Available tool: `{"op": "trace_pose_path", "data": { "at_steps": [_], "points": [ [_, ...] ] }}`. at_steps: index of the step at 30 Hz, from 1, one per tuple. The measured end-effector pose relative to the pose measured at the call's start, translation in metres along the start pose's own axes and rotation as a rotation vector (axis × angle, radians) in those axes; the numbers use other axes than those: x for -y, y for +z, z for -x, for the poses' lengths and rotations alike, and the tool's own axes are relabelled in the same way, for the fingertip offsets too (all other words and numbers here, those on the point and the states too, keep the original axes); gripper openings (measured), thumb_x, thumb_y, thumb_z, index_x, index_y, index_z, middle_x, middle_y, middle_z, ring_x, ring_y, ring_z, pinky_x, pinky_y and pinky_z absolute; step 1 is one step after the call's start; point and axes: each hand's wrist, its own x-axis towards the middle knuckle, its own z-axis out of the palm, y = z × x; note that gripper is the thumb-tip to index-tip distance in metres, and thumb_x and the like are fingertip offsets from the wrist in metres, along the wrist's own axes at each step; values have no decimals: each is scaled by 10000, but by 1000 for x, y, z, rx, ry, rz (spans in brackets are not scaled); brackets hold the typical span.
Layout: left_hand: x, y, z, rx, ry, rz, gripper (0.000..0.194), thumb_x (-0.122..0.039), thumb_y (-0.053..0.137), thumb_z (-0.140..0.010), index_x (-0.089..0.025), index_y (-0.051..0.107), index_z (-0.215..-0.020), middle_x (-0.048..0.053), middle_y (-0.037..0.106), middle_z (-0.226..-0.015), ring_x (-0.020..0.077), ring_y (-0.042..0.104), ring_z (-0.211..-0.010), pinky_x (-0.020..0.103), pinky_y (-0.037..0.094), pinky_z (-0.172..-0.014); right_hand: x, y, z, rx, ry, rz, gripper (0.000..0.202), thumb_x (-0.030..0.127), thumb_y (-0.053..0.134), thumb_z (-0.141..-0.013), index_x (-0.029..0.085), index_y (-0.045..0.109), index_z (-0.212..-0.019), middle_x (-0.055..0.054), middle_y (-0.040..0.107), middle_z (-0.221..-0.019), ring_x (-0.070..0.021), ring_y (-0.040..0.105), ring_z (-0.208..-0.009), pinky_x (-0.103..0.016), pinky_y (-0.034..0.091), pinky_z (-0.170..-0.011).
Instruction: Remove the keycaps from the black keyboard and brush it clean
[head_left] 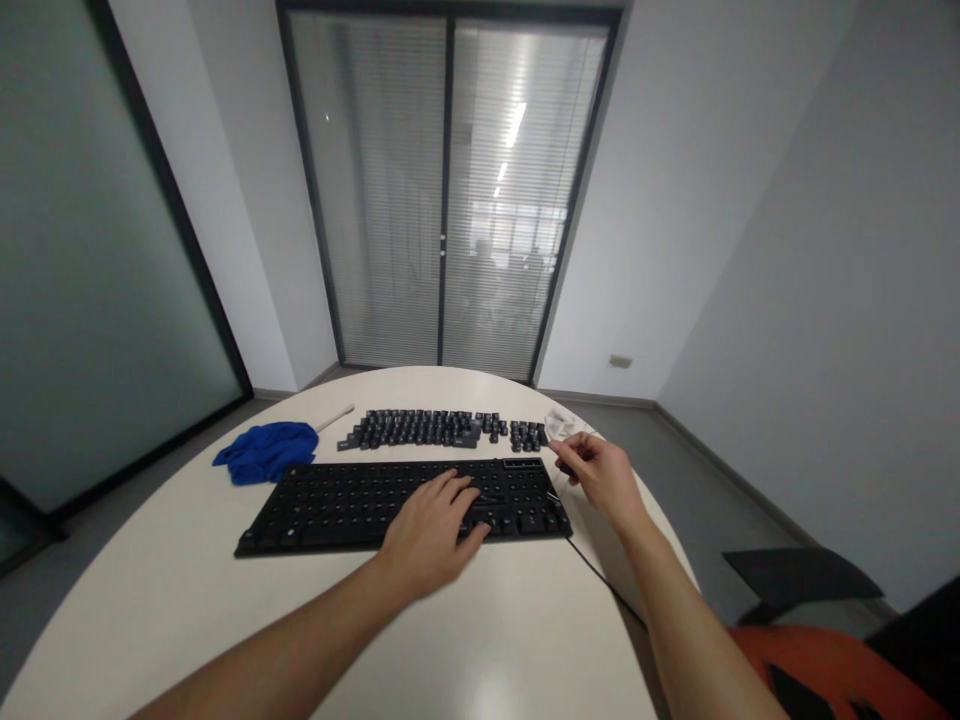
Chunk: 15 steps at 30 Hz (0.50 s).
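Note:
A black keyboard [337, 505] lies on the round table, most of its keycaps off and bare switch posts showing. My left hand [431, 525] rests over its right-middle part, fingers spread and touching it. Above the number pad's right edge, my right hand [600, 472] is closed in a pinch on what looks like a keycap puller [553, 494]; its thin metal wires point down at the keyboard, and its dark handle is mostly covered by my fingers. Behind the keyboard, loose black keycaps [412, 428] are laid out in rows, with a smaller group of keycaps [528, 435] at the right.
A crumpled blue cloth [268, 452] lies at the left, beside a pale stick [335, 418]. Whitish clear plastic [560, 422] sits behind my right hand. The keyboard cable [604, 580] runs off the table's right edge. An orange-and-black chair [832, 660] stands at the right.

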Motion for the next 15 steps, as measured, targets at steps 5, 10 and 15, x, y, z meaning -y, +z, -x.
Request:
{"op": "trace_pose_path", "data": {
  "at_steps": [5,10,15],
  "points": [
    [0,1,0,5,-6,-12,446,-452,458,-942,-187,577,-1280,88,575,-1367,294,442,-1328,466,372,-1099,-6,-4,-2,30,-20,93,548,682,581,-798,151,643,-678,-46,656,-596,-121,487,-456,-247,385,-486],
    [2,3,1,0,0,6,447,-456,455,-944,-193,570,-1287,94,568,-1375,296,437,-1334,476,365,-1102,-8,-5,-3,27,-2,122,585,696,515,-829,152,659,-668,-49,656,-596,-136,512,-468,-260,401,-518],
    [2,2,1,-7,-5,8,438,-448,464,-941,-198,574,-1284,90,573,-1368,294,440,-1331,471,370,-1101,-13,-3,-5,58,-24,112,632,691,406,-889,156,674,-686,-50,653,-606,-156,566,-514,-270,432,-572]
  ]
}}
